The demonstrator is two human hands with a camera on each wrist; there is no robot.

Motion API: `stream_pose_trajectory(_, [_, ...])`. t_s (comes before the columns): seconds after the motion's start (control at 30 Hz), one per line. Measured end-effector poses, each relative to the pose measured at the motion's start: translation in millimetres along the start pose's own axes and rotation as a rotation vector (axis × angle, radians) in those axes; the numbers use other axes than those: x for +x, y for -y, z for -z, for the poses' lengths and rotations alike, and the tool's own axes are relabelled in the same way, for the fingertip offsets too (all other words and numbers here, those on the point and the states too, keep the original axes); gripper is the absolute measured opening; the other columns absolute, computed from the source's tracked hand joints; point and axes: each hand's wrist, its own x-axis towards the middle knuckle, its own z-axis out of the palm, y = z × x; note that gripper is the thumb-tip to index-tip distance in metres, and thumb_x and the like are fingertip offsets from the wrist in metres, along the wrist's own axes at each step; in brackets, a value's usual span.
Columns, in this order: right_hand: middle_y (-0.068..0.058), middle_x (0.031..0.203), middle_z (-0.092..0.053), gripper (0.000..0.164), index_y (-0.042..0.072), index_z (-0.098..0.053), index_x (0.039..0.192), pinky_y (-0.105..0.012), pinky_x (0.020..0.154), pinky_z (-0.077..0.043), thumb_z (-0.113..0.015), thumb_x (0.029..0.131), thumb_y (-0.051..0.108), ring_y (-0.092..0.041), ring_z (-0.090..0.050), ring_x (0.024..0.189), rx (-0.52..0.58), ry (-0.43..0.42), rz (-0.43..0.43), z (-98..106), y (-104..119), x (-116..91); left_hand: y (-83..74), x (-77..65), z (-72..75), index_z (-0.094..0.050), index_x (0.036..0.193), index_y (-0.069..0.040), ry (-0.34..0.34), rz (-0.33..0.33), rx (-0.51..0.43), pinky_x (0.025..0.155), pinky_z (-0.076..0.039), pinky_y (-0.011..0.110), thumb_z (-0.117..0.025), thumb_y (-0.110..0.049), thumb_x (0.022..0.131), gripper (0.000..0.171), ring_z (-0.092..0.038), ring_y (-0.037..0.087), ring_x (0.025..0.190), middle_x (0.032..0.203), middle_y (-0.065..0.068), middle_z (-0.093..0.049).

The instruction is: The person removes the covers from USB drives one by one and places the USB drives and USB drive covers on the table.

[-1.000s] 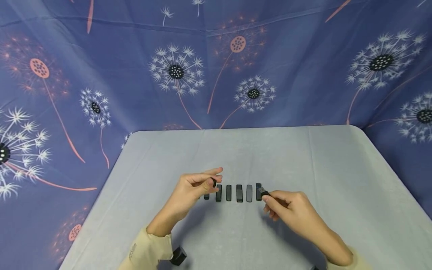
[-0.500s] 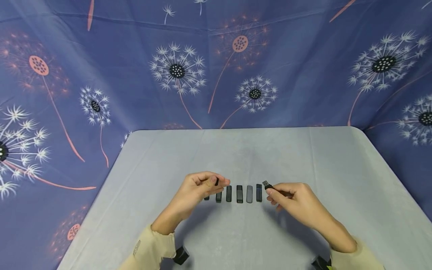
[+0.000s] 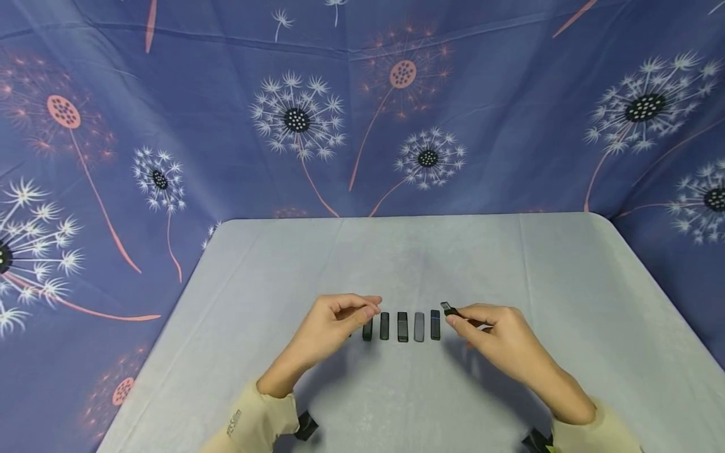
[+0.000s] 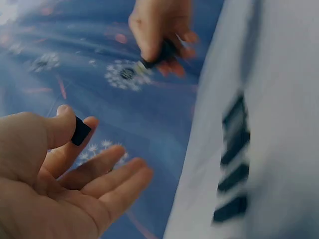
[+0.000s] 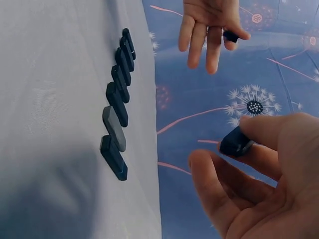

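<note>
My right hand (image 3: 495,333) pinches a black USB flash drive (image 3: 451,311) between thumb and index finger, its metal plug bare and pointing up and left. My left hand (image 3: 331,324) pinches a small black cap (image 4: 80,132) between thumb and forefinger, the other fingers spread in the left wrist view. In the head view the left fingers hide that cap. Both hands are raised above the table, apart from each other. Below them lies a row of several flash drives, among them a grey one (image 3: 419,327) and a dark one with a blue line (image 3: 435,325) at the right end.
The row stands on a pale grey tablecloth (image 3: 453,264), partly covered by the left hand. Black wrist devices (image 3: 306,426) show at both sleeves. A blue dandelion-print curtain (image 3: 351,126) rises behind the table.
The left hand has shifted right, and its cap has turned out of sight in the head view. The right hand has drawn slightly right, off the end drive.
</note>
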Motion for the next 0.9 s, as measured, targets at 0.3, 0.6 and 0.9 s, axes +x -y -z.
stream_pose_trajectory(0.3, [0.001, 0.101, -0.079, 0.009, 0.018, -0.084, 0.100, -0.023, 0.062, -0.058, -0.079, 0.093, 0.018, -0.001, -0.068, 0.080, -0.143, -0.146, 0.174, -1.3, -2.2, 2.5, -5.7, 2.1, -5.2, -0.079, 0.108, -0.009, 0.000, -0.062, 0.131, 0.090, -0.059, 0.027, -0.068, -0.020, 0.101, 0.017, -0.073, 0.016, 0.111, 0.121, 0.006, -0.076])
stream_pose_trajectory(0.6, [-0.001, 0.102, -0.078, 0.011, 0.014, -0.084, 0.099, -0.014, 0.061, -0.054, -0.081, 0.089, 0.011, -0.011, -0.072, 0.083, -0.209, -0.230, 0.295, -1.0, -4.2, 0.7, -2.7, -1.0, -9.3, -0.076, 0.119, -0.004, 0.046, -0.086, 0.014, 0.095, -0.057, 0.027, -0.067, -0.017, 0.101, 0.024, -0.068, 0.016, 0.121, 0.130, 0.011, -0.071])
stream_pose_trajectory(0.9, [0.000, 0.101, -0.078, 0.015, 0.015, -0.083, 0.101, -0.012, 0.060, -0.050, -0.082, 0.087, 0.008, -0.001, -0.066, 0.075, -0.205, -0.237, 0.358, 0.5, -1.6, 0.0, -6.3, -0.4, -3.1, -0.058, 0.140, 0.000, 0.040, 0.120, -0.519, 0.111, -0.049, 0.043, -0.054, -0.035, 0.107, 0.048, -0.063, 0.031, 0.129, 0.130, 0.014, -0.071])
